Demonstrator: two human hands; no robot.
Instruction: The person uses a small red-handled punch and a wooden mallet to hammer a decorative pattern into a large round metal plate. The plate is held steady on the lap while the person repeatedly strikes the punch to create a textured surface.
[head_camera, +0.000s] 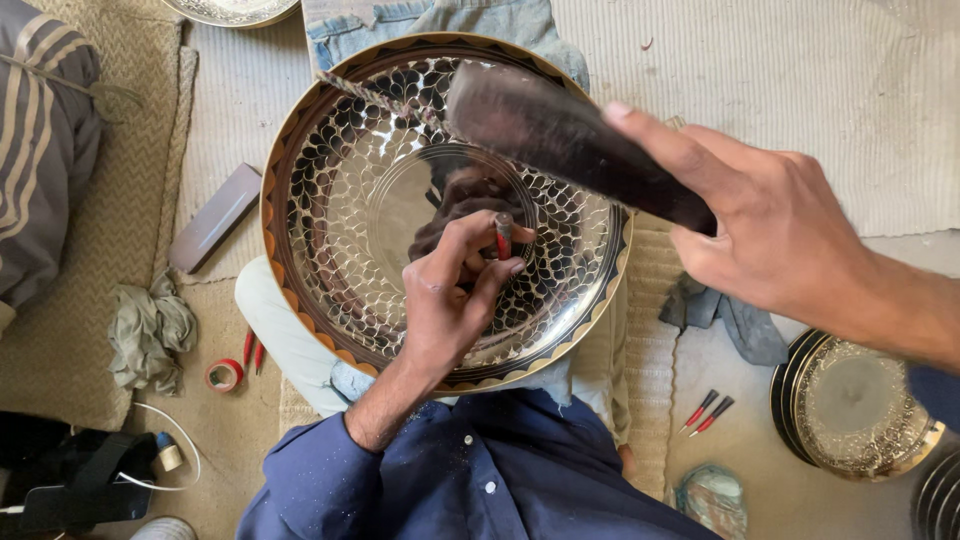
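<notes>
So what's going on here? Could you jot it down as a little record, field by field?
Setting: floor mats, seen from above
Main piece: large engraved metal bowl resting on the person's lap
Left hand: pinches a small red-tipped tool against the bowl's centre
Right hand: grips a dark hammer-like tool raised over the bowl
Nearby: second ornate bowl at right, red tape roll, crumpled cloth, dark flat block

Brass tray (300, 150): centre blocked by left hand (450, 300) with chisel (503, 238); upper right barred by right hand (780, 235) with hammer (560, 135). Left half unobstructed. Beside its left rim: grey block (214, 218), rag (150, 330), tape roll (224, 375).
</notes>
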